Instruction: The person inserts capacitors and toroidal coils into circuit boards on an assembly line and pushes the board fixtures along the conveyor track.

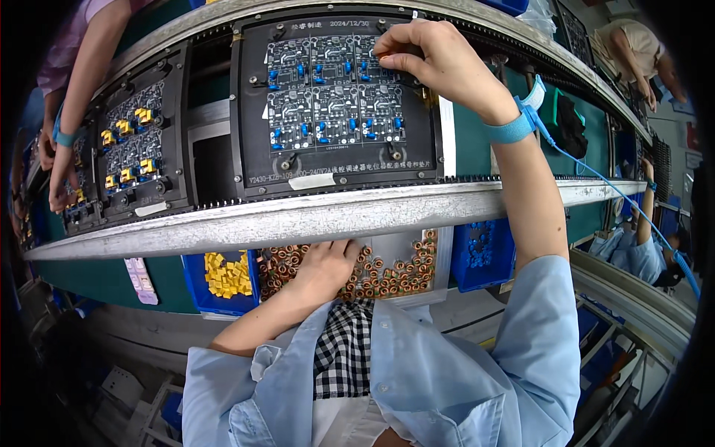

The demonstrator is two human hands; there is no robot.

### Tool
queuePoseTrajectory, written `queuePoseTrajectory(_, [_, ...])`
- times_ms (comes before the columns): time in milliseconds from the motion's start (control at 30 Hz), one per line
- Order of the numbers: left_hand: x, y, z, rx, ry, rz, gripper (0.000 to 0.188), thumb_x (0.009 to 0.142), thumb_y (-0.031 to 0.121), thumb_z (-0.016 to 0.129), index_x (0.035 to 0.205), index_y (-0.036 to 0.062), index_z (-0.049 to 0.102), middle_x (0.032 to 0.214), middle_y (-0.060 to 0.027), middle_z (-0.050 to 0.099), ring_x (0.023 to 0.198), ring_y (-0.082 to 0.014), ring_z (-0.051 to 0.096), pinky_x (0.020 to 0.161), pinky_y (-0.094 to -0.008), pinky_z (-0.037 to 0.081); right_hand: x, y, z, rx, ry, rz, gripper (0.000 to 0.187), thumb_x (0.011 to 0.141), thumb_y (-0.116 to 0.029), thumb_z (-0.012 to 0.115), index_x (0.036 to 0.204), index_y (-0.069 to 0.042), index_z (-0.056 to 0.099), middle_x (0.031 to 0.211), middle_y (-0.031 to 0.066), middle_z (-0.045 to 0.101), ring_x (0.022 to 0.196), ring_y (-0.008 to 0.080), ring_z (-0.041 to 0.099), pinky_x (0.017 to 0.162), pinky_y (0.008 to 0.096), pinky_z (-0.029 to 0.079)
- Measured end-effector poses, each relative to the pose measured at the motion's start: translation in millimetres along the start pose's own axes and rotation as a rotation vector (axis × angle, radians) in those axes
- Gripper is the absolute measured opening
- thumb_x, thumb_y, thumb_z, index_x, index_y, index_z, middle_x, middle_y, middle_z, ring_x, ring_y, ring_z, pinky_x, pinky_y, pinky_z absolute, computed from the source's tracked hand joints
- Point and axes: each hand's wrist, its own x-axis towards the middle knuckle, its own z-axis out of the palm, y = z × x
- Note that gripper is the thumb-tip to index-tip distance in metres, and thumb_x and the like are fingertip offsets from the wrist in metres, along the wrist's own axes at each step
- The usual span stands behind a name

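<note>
A panel of dark circuit boards with pale printed markings sits in a flat black rectangular fixture, just beyond a scuffed silver metal rail. The boards form two rows of three, with glossy blue rounded components near their lower edges. Over the panel's upper right corner, the thumb and forefinger of the right hand are pinched together on a small orange-brown piece, mostly covered by the fingertips, its shape unclear. The hand hides part of that corner board. The left hand reaches among copper-wound ring coils in a shallow tray; its fingertips are obscured near the rail, so whether it grips a coil cannot be told.
</note>
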Motion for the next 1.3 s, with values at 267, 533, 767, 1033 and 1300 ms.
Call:
queuePoseTrajectory(267, [1.1, -0.3, -1.1, 0.037, 0.018, -0.023, 0.036, 0.073, 0.012, 0.059, 0.108, 0.0120, 0.060, 0.109, -0.0087, 0.056, 0.094, -0.0270, 0.058, 0.080, -0.0368, 0.049, 3.3, -4.2, 0.3, -0.014, -0.042, -0.009, 0.009, 0.078, -0.002, 0.066, 0.086, 0.001, 0.068, 0.073, 0.0093, 0.067, 0.055, 0.0180, 0.059, 0.055, 0.0280, 0.049])
queuePoseTrajectory(533, [1.1, -3.0, 4.3, 0.023, 0.170, 0.013, 0.039, 0.072, 0.010, 0.059, 0.111, 0.0131, 0.059, 0.109, -0.0108, 0.055, 0.093, -0.0275, 0.058, 0.078, -0.0376, 0.049, 2.1, -10.0, -0.2, -0.046, -0.015, -0.040, 0.009, 0.080, -0.003, 0.066, 0.088, 0.001, 0.067, 0.072, 0.0084, 0.066, 0.051, 0.0152, 0.054, 0.051, 0.0257, 0.046])
queuePoseTrajectory(767, [-0.9, -2.6, -1.6, -0.046, 0.104, -0.011, 0.046, 0.072, 0.004, 0.057, 0.118, 0.0097, 0.055, 0.111, -0.0162, 0.054, 0.097, -0.0337, 0.058, 0.081, -0.0420, 0.049, 2.7, -11.1, -0.3, -0.087, -0.027, -0.058, 0.009, 0.080, -0.001, 0.065, 0.088, 0.002, 0.067, 0.072, 0.0087, 0.066, 0.050, 0.0154, 0.053, 0.050, 0.0259, 0.045])
queuePoseTrajectory(1033, [-1.6, -6.1, -9.9, -0.228, -0.151, -0.052, 0.051, 0.071, -0.001, 0.055, 0.122, 0.0037, 0.051, 0.114, -0.0198, 0.053, 0.101, -0.0393, 0.056, 0.085, -0.0461, 0.048, 4.0, -6.8, 3.0, -0.030, -0.033, -0.110, 0.009, 0.079, -0.001, 0.064, 0.087, 0.002, 0.066, 0.071, 0.0094, 0.066, 0.050, 0.0159, 0.053, 0.049, 0.0267, 0.044])
queuePoseTrajectory(1300, [0.5, -7.2, -15.1, -0.238, -0.105, -0.038, 0.050, 0.073, 0.000, 0.054, 0.122, 0.0023, 0.050, 0.112, -0.0209, 0.055, 0.097, -0.0398, 0.058, 0.083, -0.0469, 0.049, 8.8, -26.1, 0.7, -0.162, -0.064, 0.012, 0.006, 0.075, 0.000, 0.064, 0.080, 0.002, 0.065, 0.069, 0.0110, 0.066, 0.056, 0.0242, 0.060, 0.055, 0.0322, 0.048])
